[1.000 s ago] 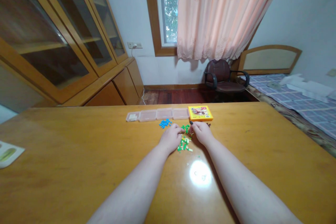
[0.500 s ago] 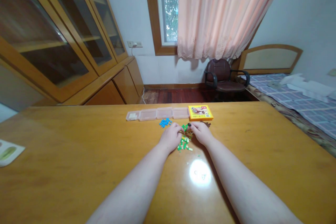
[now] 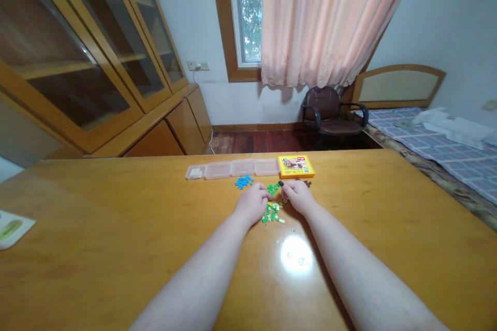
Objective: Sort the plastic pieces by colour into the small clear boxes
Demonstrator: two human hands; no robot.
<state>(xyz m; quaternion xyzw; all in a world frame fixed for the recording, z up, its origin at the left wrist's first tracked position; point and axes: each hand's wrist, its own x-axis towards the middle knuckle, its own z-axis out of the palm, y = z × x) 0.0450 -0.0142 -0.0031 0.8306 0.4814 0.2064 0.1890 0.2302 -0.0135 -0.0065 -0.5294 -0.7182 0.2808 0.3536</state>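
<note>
My left hand (image 3: 253, 202) rests at the left side of a loose pile of small green, cream and yellow building bricks (image 3: 273, 213), its fingers curled together at the edge. Across from it, my right hand (image 3: 298, 196) has fingers bent in a pinch, with a dark spot at one fingertip. Whatever lies between the fingertips of either hand is too small to make out. Several green bricks (image 3: 273, 188) lie between the hands. Blue bricks (image 3: 244, 182) form a heap beyond my left hand. Brown bricks (image 3: 308, 183) are partly hidden behind my right hand.
Clear plastic trays (image 3: 243, 167) stand in a row near the table's far edge, the leftmost holding something pale. A yellow box (image 3: 296, 166) adjoins them. At the far left lies a white object with a green oval (image 3: 11, 228). A chair (image 3: 330, 111) stands beyond the wooden table (image 3: 116, 248).
My right hand has shifted slightly and its fingers are drawn back from the pile's middle. Brown pieces seen between the hands before no longer show there, and more green bricks are visible.
</note>
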